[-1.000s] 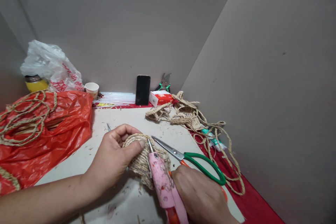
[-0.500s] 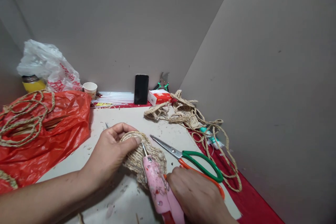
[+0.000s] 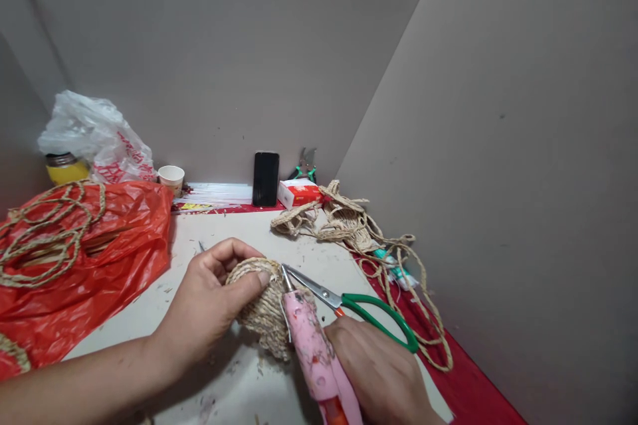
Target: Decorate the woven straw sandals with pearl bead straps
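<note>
My left hand pinches a woven piece of braided straw rope between thumb and fingers, over the pale board. A pink hot glue gun, stained and scuffed, is gripped in my right hand. Its metal nozzle points up at the upper right edge of the woven piece; whether it touches there I cannot tell. Behind the glue gun lie scissors with one green and one orange handle, the orange one mostly covered by my right hand. The fingertips of my right hand are hidden behind the gun.
Loose braided rope tangles along the right edge. At left, more rope lies on a red plastic bag. Along the back stand a paper cup, glue sticks, a phone, a red-and-white box and green-handled pruners.
The glue gun's nozzle has moved right, from beside my left thumb to the woven piece's right edge. My left hand keeps its hold on the piece. The camera view has shifted slightly.
</note>
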`<move>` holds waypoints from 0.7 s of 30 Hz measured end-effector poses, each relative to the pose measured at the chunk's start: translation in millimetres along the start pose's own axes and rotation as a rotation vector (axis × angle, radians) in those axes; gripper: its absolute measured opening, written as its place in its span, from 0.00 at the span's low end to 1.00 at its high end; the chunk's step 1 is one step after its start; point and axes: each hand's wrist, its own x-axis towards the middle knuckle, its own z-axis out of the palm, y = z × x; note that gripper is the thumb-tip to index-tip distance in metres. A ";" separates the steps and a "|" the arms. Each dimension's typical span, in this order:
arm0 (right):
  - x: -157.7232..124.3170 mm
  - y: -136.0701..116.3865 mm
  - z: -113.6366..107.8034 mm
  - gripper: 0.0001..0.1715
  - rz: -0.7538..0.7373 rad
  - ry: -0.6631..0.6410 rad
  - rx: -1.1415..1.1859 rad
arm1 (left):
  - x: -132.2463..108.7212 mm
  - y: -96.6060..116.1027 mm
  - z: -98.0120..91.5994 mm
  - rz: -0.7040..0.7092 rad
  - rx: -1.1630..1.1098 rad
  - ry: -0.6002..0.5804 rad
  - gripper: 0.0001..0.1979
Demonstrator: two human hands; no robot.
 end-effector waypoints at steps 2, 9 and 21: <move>0.0 -0.7 1.5 0.09 0.009 -0.005 -0.005 | 0.3 -0.2 0.4 0.006 0.007 0.001 0.07; 2.3 -7.1 5.5 0.11 0.039 -0.025 -0.040 | 1.6 -2.7 0.0 -0.008 0.037 0.016 0.07; -5.4 -6.2 2.9 0.09 0.009 -0.208 -0.135 | 16.9 14.0 -16.5 0.112 -0.033 0.126 0.09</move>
